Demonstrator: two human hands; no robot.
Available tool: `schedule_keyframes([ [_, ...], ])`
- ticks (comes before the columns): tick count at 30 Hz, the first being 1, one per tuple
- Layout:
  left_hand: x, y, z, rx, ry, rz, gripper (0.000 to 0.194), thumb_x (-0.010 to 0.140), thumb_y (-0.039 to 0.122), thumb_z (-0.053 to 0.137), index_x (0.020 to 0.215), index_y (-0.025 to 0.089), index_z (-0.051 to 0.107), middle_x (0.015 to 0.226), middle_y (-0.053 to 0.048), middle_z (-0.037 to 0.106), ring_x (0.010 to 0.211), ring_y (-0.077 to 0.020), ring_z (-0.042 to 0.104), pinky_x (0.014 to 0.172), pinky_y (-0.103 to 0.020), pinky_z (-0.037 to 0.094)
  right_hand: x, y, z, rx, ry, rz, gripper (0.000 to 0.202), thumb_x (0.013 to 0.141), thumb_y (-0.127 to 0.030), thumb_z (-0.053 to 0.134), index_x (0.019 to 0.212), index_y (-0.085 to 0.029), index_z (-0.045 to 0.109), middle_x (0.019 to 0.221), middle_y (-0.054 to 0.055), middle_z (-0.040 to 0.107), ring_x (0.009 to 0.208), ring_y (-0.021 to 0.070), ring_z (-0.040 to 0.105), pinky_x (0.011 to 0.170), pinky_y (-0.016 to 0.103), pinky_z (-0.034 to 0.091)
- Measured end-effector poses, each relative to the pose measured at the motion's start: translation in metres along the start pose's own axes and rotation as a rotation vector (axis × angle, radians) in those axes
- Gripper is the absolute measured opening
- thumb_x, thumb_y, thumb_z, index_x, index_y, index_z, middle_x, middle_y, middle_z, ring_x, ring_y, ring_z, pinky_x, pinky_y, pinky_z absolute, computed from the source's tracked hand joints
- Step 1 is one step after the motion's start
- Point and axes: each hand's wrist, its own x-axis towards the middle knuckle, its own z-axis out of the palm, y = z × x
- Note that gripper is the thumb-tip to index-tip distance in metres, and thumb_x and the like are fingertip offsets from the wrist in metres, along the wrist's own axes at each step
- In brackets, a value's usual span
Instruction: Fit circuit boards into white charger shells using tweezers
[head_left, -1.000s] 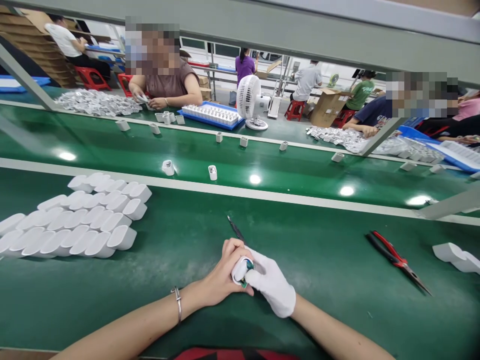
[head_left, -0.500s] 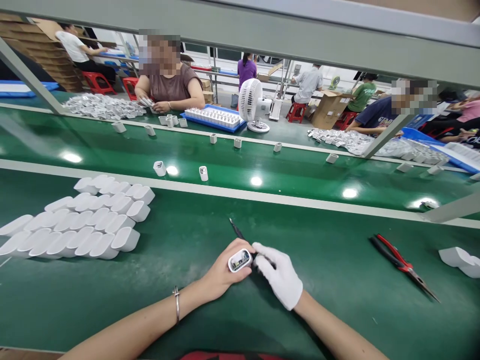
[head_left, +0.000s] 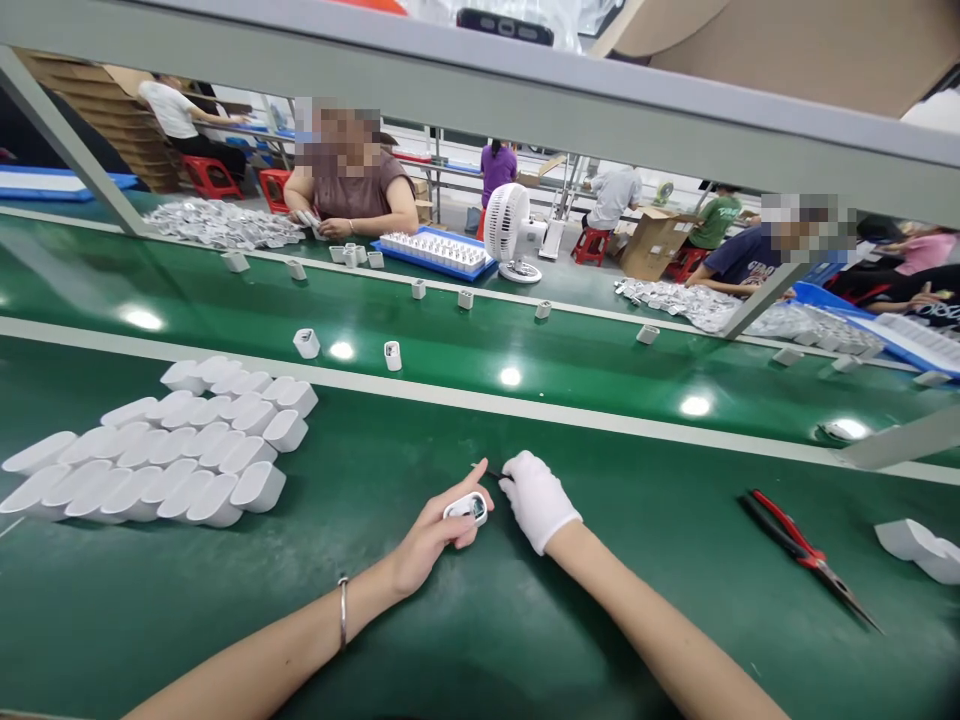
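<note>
My left hand, bare with a bracelet at the wrist, holds a small white oval housing. The housing's open end faces up, and circuit parts show inside. My right hand, in a white glove, is closed on a slim black tool that points left, close to my left fingertips. Most of the tool is hidden by the glove, so its exact kind is unclear. Both hands are over the green work surface, a short gap apart.
Rows of white housings stand to the left. Red-and-black long-nose pliers lie right, near more white housings. Several housings sit on the green belt beyond a pale rail. A white fan and co-workers are across it. A metal beam crosses above.
My right hand has moved up and away from the housing with the tool. My left hand has shifted slightly left, its index finger now extended. Belt housings have drifted left; the view has tilted up.
</note>
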Motion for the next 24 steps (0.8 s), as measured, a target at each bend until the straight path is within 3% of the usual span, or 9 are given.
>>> schedule_keyframes([
  [4,0.001,0.000,-0.002,0.045,-0.021,-0.008,0.057,0.082,0.021,0.054,0.135,0.033,0.039,0.097,-0.003,0.047,0.058,-0.0063,0.031,0.055,-0.025,0.024,-0.032,0.024,-0.011,0.311,0.118,0.063,0.012,0.088,-0.023,0.043,0.094,-0.022,0.053,0.076,0.000,0.060,0.062,0.0150,0.057,0.059,0.027,0.043],
  [6,0.001,0.001,-0.002,0.068,-0.033,-0.026,0.060,0.082,0.020,0.054,0.137,0.034,0.035,0.096,-0.002,0.047,0.058,-0.0064,0.030,0.055,-0.025,0.025,-0.046,0.027,-0.017,0.413,0.181,0.013,0.011,0.087,-0.024,0.046,0.094,-0.023,0.054,0.074,-0.001,0.061,0.064,0.0156,0.057,0.063,0.029,0.041],
  [9,0.000,0.003,-0.003,0.093,-0.097,-0.113,0.066,0.080,0.018,0.054,0.139,0.035,0.029,0.093,-0.001,0.048,0.057,-0.0059,0.030,0.053,-0.024,0.025,-0.060,0.019,-0.025,0.309,0.210,-0.186,0.017,0.087,-0.018,0.045,0.095,-0.026,0.058,0.078,-0.002,0.065,0.073,0.0161,0.058,0.075,0.034,0.033],
  [12,-0.001,0.004,-0.005,0.096,-0.157,-0.216,0.071,0.077,0.017,0.055,0.140,0.034,0.027,0.088,0.000,0.047,0.054,-0.0051,0.029,0.048,-0.022,0.022,-0.064,0.009,-0.027,0.245,0.223,-0.295,0.018,0.085,-0.016,0.047,0.091,-0.026,0.061,0.085,-0.002,0.067,0.075,0.0150,0.058,0.074,0.034,0.026],
  [20,-0.001,0.000,0.000,0.135,-0.054,-0.180,0.066,0.079,0.020,0.055,0.138,0.035,0.030,0.089,0.001,0.045,0.054,-0.0048,0.029,0.047,-0.021,0.022,-0.067,0.005,-0.022,0.088,0.445,-0.234,0.018,0.082,-0.019,0.051,0.081,-0.028,0.066,0.078,-0.003,0.069,0.065,0.0124,0.053,0.069,0.034,0.020],
  [24,-0.002,-0.004,0.001,0.150,-0.050,-0.165,0.064,0.082,0.021,0.054,0.138,0.037,0.029,0.091,0.001,0.043,0.056,-0.0053,0.029,0.049,-0.021,0.023,-0.071,-0.002,-0.023,-0.056,0.458,-0.224,0.018,0.080,-0.016,0.050,0.079,-0.027,0.065,0.072,-0.003,0.067,0.060,0.0117,0.047,0.064,0.034,0.016],
])
